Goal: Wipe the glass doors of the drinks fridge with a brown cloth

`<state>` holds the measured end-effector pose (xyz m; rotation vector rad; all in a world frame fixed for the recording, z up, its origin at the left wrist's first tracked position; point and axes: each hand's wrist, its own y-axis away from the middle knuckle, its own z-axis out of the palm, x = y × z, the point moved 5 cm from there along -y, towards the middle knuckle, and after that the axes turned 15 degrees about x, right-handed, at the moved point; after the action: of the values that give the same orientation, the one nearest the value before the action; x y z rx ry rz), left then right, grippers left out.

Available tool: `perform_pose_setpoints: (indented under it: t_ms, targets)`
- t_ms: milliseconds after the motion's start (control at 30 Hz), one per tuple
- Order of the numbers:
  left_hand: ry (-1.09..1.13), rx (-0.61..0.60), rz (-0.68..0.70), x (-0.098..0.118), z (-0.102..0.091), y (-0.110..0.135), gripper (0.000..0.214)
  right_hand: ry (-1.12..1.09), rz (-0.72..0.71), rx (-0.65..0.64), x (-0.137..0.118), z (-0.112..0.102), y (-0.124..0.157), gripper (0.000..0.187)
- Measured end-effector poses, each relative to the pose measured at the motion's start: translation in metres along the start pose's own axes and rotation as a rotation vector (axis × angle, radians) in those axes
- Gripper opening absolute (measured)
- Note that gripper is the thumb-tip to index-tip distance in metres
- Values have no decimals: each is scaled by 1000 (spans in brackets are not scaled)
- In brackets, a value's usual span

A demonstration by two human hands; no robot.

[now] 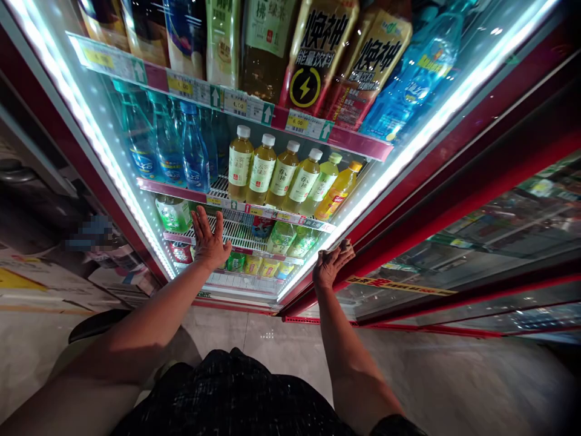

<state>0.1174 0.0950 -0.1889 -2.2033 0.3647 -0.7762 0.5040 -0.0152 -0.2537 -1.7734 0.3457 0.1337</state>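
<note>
I stand before an open red drinks fridge (149, 254) lit by white strips. My left hand (209, 239) reaches in with fingers spread, holding nothing, over the wire shelf (240, 233) below a row of several yellow-green tea bottles (267, 172). My right hand (331, 263) rests with its fingers stretched along the edge of the red glass door (436, 206), which stands open to the right. Blue water bottles (181, 151) fill the left of the tea shelf. Large bottles (318, 54) stand on the top shelf behind price tags (236, 104).
A green-labelled bottle (173, 213) and small cans and bottles (254, 263) sit on the lower shelves. The floor (454, 375) is pale tile. Boxes and papers (54, 272) lie to the fridge's left. A dark flat object (97, 324) lies on the floor by my left arm.
</note>
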Motion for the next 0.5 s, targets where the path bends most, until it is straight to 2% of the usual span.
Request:
perform_pose_setpoints:
  t_ms: [67,167,300,400,500]
  targets:
    - [6,-5,1,1,-1,0,113,5,92,17,-6,1,14,78]
    - [24,-11,-30,1,-2,-1,115,11,181,96,-22,7,0,79]
    - [50,-17,-54,0,-2,-1,113,13,99,112,-39,17,-30,78]
    - [49,-24,-46,-1,-2,-1,112,-8,65,85,-43,16,-18,76]
    - [52,-47,-27,-3,-2,-1,113,-26,127,138,-50,12,5,73]
